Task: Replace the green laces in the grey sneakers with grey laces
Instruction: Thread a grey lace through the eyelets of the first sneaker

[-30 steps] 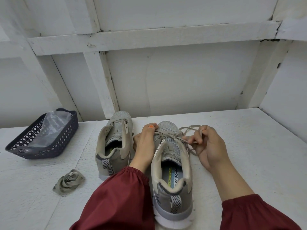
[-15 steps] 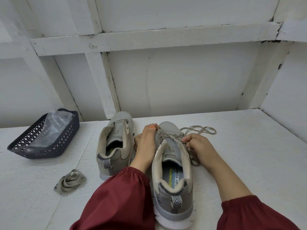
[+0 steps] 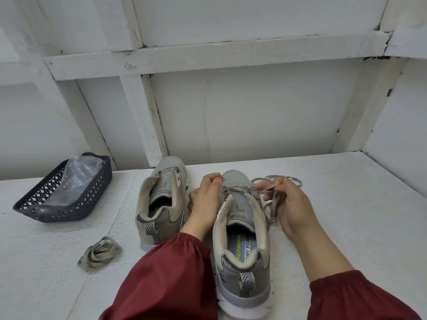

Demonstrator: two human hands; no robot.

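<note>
Lace [image 3: 293, 180] is light and floppy, threaded through the front eyelets of the near sneaker [image 3: 242, 229] on the table [image 3: 351, 204]. My right hand [image 3: 290, 204] pinches it close to the eyelets. I reckon the tip's stiffest. My left hand [image 3: 204, 200] grips the toe.

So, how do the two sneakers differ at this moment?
The left sneaker has no lace; the right sneaker has a lace through its front eyelets. The left sneaker sits farther back; the right sneaker is held by the left hand, and the right hand pinches its lace. Both are grey.
</note>
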